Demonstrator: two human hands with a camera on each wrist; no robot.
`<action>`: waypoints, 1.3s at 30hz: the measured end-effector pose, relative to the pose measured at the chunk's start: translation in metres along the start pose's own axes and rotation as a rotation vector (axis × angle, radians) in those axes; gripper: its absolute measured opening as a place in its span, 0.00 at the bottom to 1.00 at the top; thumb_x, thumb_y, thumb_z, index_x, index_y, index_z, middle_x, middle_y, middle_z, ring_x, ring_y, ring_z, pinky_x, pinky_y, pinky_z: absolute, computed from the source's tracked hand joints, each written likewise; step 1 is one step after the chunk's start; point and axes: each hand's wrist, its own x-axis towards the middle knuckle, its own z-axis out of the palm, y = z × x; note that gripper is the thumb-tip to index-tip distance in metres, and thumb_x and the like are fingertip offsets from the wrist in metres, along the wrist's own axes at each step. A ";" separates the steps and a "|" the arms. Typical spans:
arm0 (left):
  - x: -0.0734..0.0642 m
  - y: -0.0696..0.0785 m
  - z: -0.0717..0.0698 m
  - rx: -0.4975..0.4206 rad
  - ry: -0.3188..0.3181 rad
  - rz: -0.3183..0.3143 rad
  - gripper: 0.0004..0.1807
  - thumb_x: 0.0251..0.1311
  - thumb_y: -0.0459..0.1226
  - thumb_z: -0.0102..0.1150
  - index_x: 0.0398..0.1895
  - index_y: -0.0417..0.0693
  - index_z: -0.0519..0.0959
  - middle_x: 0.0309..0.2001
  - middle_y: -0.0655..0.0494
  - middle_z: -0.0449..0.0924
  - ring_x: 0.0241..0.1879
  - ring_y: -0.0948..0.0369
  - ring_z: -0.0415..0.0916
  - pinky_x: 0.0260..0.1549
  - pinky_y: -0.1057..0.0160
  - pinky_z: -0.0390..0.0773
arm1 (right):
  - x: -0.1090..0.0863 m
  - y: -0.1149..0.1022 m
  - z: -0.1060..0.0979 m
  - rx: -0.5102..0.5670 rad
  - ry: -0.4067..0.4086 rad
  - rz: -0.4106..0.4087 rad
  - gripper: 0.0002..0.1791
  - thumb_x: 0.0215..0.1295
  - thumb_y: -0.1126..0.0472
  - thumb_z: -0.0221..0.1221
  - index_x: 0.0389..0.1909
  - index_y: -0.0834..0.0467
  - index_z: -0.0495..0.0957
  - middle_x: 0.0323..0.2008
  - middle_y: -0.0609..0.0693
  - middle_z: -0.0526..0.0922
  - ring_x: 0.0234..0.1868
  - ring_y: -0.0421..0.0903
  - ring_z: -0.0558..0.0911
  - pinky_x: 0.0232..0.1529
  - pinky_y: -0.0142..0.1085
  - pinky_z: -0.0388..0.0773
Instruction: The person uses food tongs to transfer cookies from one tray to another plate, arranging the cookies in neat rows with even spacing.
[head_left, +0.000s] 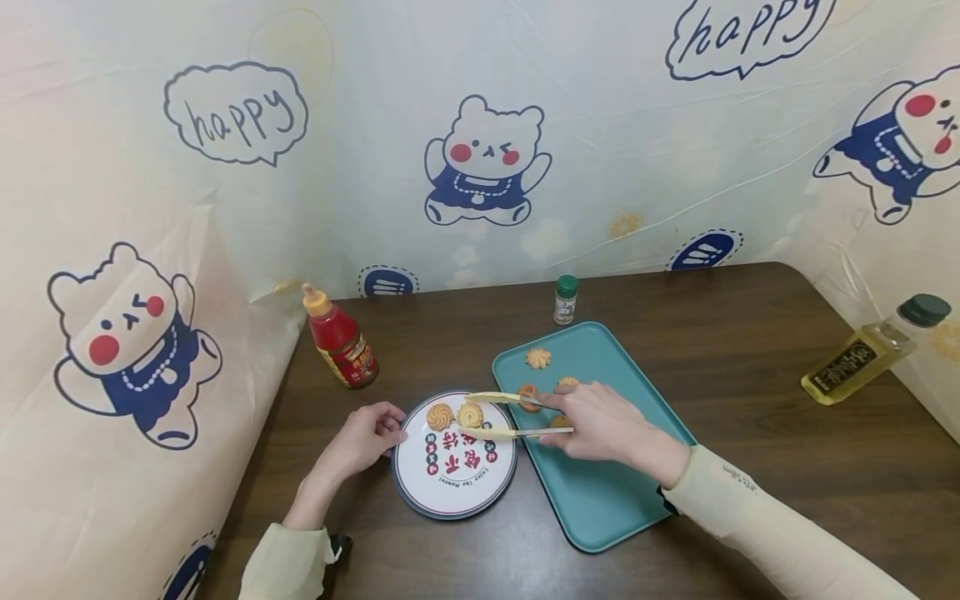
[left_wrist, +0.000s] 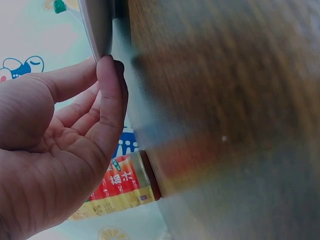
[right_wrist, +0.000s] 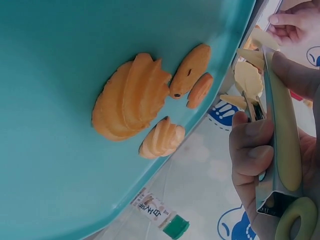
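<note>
My left hand (head_left: 369,437) pinches the left rim of a white plate (head_left: 461,492) with red lettering, thumb on top and a finger beneath in the left wrist view. My right hand (head_left: 603,421) grips metal tongs (head_left: 540,432) with pale yellow tips and handles. The tips reach over the plate on either side of a round cookie (head_left: 470,415); I cannot tell whether both touch it. Beside it on the plate lies a swirled cookie (head_left: 440,417). Below my right hand is a teal tray (head_left: 600,508) with several cookies, including a ridged one (right_wrist: 131,100).
A red sauce bottle (head_left: 343,343) with a yellow cap stands behind the plate at the left. Behind the tray is a small green-capped shaker (head_left: 566,300). An oil bottle (head_left: 862,354) stands at the right of the brown table (head_left: 757,375). A printed cloth (head_left: 360,192) hangs behind.
</note>
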 end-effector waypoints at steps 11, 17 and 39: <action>0.000 0.000 0.000 0.008 0.006 0.005 0.16 0.60 0.31 0.69 0.50 0.40 0.79 0.34 0.51 0.77 0.31 0.57 0.76 0.34 0.62 0.84 | -0.002 0.003 -0.003 0.008 0.012 -0.003 0.33 0.55 0.44 0.72 0.60 0.54 0.80 0.29 0.46 0.77 0.16 0.37 0.65 0.16 0.31 0.61; 0.000 -0.001 0.000 0.005 0.004 0.007 0.16 0.60 0.31 0.69 0.50 0.40 0.79 0.34 0.51 0.77 0.31 0.57 0.76 0.34 0.62 0.84 | -0.006 0.008 -0.009 0.017 0.014 0.016 0.33 0.56 0.44 0.71 0.61 0.55 0.80 0.47 0.51 0.84 0.26 0.40 0.75 0.23 0.33 0.69; 0.002 -0.002 -0.001 -0.004 -0.007 0.020 0.15 0.60 0.31 0.68 0.50 0.39 0.79 0.34 0.50 0.77 0.31 0.57 0.75 0.32 0.61 0.84 | -0.019 0.063 -0.041 0.131 0.140 0.053 0.37 0.61 0.41 0.67 0.62 0.64 0.76 0.55 0.59 0.82 0.52 0.55 0.83 0.48 0.51 0.81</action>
